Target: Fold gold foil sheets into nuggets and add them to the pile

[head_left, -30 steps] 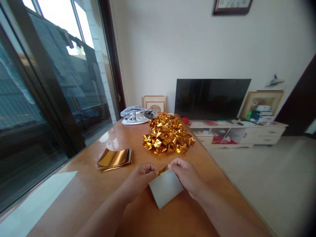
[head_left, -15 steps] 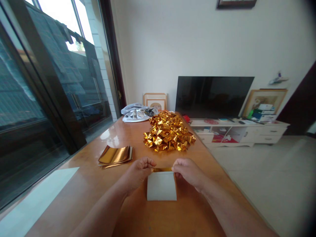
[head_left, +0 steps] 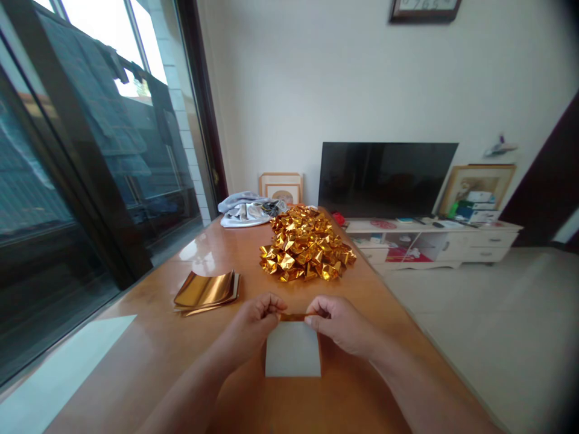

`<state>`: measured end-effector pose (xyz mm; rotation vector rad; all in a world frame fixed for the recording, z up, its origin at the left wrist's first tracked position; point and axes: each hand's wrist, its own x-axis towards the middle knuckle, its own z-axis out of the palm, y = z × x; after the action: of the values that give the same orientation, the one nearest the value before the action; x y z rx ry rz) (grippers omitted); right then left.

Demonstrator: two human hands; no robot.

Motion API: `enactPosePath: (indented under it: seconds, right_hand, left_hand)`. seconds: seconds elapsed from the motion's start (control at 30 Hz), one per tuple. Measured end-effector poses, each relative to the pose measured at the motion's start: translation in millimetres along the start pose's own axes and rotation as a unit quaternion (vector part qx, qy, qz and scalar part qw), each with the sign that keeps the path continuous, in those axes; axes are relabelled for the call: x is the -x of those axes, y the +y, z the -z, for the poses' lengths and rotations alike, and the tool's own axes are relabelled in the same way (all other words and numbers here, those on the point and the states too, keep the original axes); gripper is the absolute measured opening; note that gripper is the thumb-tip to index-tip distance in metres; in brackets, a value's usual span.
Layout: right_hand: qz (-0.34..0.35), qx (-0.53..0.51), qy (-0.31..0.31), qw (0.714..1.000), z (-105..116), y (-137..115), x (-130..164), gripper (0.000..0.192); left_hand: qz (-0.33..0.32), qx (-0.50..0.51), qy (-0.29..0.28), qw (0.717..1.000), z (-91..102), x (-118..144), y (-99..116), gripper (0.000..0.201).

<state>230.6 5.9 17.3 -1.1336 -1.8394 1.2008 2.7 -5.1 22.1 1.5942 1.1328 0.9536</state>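
A sheet of foil paper, white side towards me with a gold strip along its far edge, hangs just above the wooden table. My left hand pinches its far left corner and my right hand pinches its far right corner. Beyond my hands lies a heap of folded gold foil pieces. A flat stack of gold foil sheets rests to the left of my left hand.
A grey cloth bundle lies at the table's far end. Glass sliding doors run along the left. A television stands on a low white cabinet at the back right, above a tiled floor.
The sheet went from tilted to square between my hands. My right hand has shifted slightly left along the gold edge, and the fold at that edge looks flatter.
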Motion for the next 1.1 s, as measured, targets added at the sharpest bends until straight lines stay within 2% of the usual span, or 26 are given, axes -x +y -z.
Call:
enactPosePath:
  seconds: [0.13,0.3,0.57,0.73,0.87,0.97,1.1]
  right_hand:
    - [0.013,0.0,0.011,1.0,-3.0,-6.1,3.3,0.013]
    - [0.018,0.001,0.008,1.0,-1.9,-7.8,4.8,0.012]
    - [0.007,-0.011,-0.006,1.0,5.4,-5.1,4.7,0.019]
    - [-0.024,-0.035,-0.006,0.999,6.0,-1.7,4.5,0.02]
    - [-0.052,-0.041,0.013,0.998,4.0,8.4,-0.5,0.021]
    - [-0.053,-0.006,0.026,0.998,-0.4,18.9,-5.2,0.021]
    - [-0.024,0.098,0.059,0.993,-4.5,28.4,-7.7,0.019]
  left_hand:
    - [-0.002,0.024,-0.02,1.0,-3.6,2.1,4.2,0.027]
    - [-0.018,0.001,-0.044,0.999,-1.9,2.5,2.9,0.024]
    - [0.014,0.008,-0.075,0.997,1.9,4.0,8.0,0.031]
    - [0.015,-0.005,-0.076,0.997,2.7,3.0,5.8,0.03]
    - [0.025,-0.029,-0.053,0.998,3.4,-0.2,-1.7,0.023]
    - [0.024,-0.067,-0.032,0.997,3.3,-2.5,-10.0,0.017]
    - [0.008,-0.106,-0.031,0.994,2.4,-3.9,-20.4,0.017]
